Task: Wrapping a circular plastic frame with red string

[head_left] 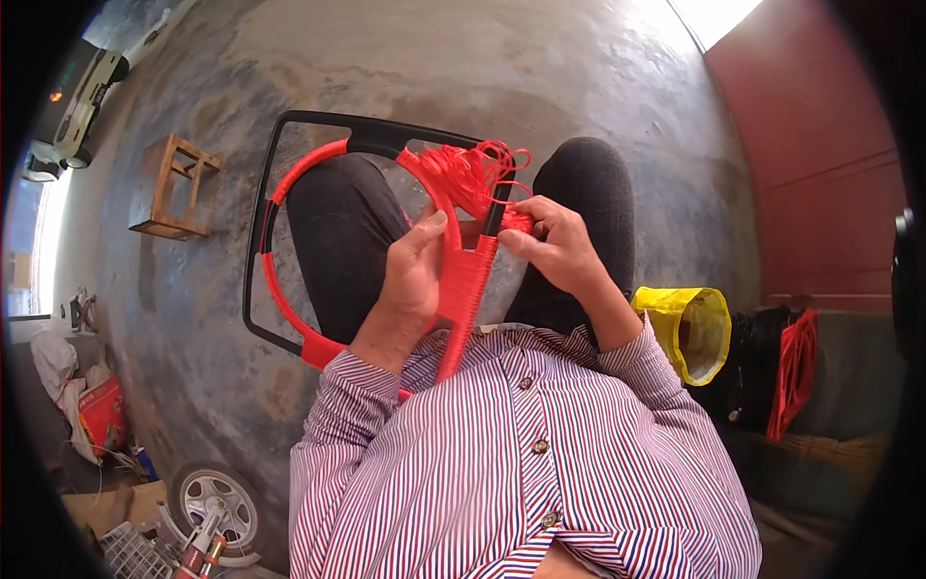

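A black metal frame [253, 275], roughly square with a round ring inside, rests across my knees. Red cord is wound tightly around much of the ring and forms a dense woven band [463, 289] between ring and side bar. My left hand [413, 275] is closed on the ring, thumb on top and its other fingers mostly hidden behind. At the bar's bare black stretch, my right hand [559, 246] pinches red cord between thumb and fingers. A loose, tangled bundle of red cord [463, 179] hangs over the frame's far corner, just beyond both hands.
A small wooden stool [159, 188] stands on the concrete floor to the left. Close on my right is a yellow open-topped container [666, 323], with coiled red cord [794, 372] beyond it. A spoked wheel [220, 507] lies at the lower left. A vehicle [82, 111] appears far left.
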`<state>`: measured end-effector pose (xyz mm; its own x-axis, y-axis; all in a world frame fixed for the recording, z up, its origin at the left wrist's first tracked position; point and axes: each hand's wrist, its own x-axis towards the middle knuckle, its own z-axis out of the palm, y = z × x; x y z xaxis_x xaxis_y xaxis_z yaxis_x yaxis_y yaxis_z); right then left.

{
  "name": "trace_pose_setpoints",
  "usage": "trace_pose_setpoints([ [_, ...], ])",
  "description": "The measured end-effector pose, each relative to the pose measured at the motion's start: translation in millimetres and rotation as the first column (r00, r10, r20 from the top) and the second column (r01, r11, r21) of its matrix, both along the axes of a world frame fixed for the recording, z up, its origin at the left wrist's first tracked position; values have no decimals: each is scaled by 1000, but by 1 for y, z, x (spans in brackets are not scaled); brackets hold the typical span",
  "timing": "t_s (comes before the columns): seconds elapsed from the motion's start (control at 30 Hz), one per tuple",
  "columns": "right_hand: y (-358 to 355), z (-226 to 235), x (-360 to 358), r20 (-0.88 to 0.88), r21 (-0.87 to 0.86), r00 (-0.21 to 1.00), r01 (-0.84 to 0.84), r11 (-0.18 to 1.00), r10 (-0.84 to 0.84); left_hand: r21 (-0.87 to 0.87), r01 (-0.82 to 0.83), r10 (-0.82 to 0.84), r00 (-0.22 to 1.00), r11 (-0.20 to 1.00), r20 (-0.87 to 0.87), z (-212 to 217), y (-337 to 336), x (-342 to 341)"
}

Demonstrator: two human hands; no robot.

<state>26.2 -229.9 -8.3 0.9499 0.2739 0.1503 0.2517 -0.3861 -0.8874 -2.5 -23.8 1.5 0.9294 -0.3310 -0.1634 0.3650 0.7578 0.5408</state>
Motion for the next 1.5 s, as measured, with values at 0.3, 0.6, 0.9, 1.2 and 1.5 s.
trace_pose_setpoints([
  [0.3,-38,50,-16,-149,894,930,-20,447,338,227,79,-31,977,971,-210,-8,0,2],
  [0.6,-120,99,-28,53,938,948,-155,310,315,125,142,-101,952,982,-289,8,1,0],
  [0.9,-7,6,-21,-395,462,896,2,887,204,157,156,-118,967,975,-227,5,-2,-3],
  [1.2,-45,62,-46,-362,612,869,-52,789,338,248,140,-100,980,958,-170,7,-1,-2],
  [1.5,-27,61,-58,-348,706,838,-61,705,421,288,116,-79,988,951,-136,2,-3,-1],
])
